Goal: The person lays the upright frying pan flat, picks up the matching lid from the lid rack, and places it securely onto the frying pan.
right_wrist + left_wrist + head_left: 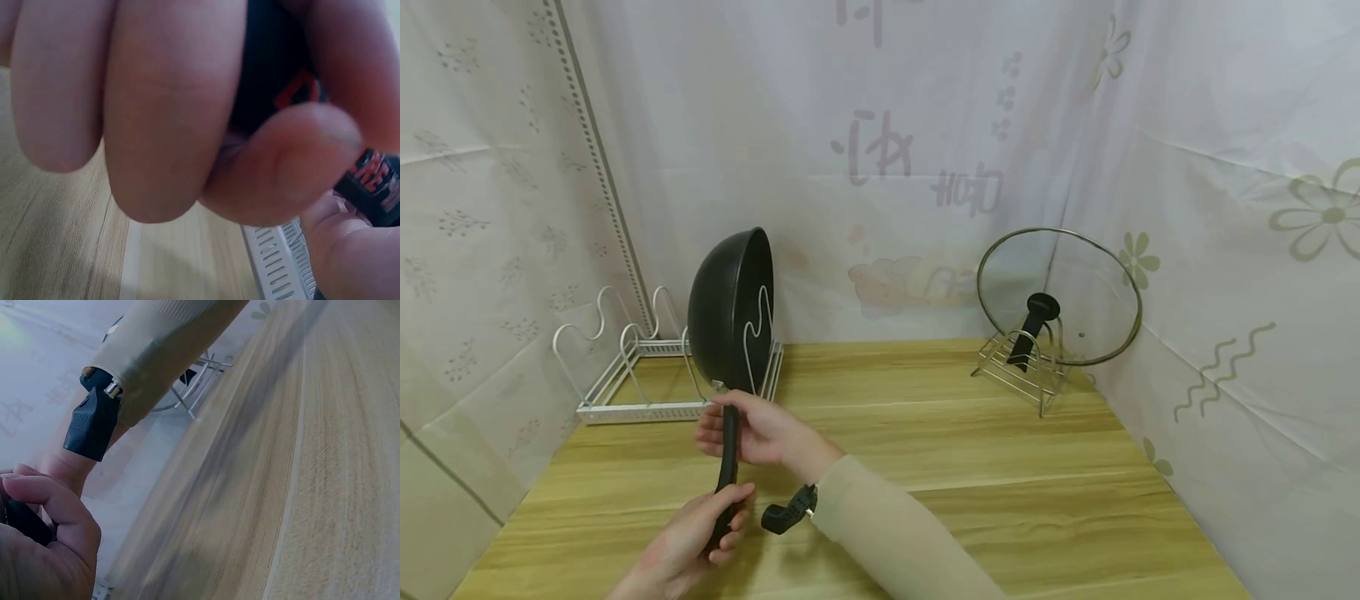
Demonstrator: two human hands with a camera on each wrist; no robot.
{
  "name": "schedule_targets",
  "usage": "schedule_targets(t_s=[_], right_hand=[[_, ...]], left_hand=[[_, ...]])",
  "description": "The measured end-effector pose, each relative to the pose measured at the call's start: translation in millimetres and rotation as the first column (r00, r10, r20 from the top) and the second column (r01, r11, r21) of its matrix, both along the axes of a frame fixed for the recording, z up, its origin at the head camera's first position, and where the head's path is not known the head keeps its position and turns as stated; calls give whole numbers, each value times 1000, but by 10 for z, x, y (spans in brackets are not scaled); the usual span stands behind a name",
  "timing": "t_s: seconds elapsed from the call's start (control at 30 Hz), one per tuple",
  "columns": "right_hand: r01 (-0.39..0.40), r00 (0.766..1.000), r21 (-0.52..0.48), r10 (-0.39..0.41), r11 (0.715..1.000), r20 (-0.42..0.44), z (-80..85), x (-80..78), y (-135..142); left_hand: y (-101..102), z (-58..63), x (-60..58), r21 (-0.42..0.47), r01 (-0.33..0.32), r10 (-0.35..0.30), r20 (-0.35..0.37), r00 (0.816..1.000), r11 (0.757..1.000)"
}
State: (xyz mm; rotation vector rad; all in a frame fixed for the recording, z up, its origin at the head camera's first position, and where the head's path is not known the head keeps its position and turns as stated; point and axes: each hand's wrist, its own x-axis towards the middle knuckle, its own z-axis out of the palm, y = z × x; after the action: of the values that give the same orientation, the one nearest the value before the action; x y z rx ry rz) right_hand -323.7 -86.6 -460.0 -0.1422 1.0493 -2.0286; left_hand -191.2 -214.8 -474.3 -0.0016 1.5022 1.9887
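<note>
A deep black wok (718, 308) stands on its edge between the wire dividers of a white dish rack (647, 411). Its black handle (728, 458) points toward me and slopes down. My left hand (691, 529) grips the lower end of this handle, fingers and thumb around it. Closer to the wok, my right hand (763, 429) holds the upper part of the handle, its fingers curled on the far side. In the right wrist view, red lettering shows on the dark handle between the fingers (169, 125). The left wrist view catches only part of the left hand (56, 531).
On the right, a glass lid (1090, 275) with a black knob (1041, 308) leans in a small wire stand (1015, 379). Both racks stand toward the back of the wooden table (880, 433). Patterned curtains (880, 100) hang behind and on both sides.
</note>
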Motion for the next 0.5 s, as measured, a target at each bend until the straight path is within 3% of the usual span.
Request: schedule_targets(t_s=[0.2,0.5], right_hand=[[5,1000,-6,-5,1000,-6,-3,-25,-7],[20,1000,-38,-19,999,21,-25,-44,-87]], left_hand=[[16,-17,-32,-26,-30,29,-14,999,999],[30,2,-112,-2,-2,2,-34,999,1000]])
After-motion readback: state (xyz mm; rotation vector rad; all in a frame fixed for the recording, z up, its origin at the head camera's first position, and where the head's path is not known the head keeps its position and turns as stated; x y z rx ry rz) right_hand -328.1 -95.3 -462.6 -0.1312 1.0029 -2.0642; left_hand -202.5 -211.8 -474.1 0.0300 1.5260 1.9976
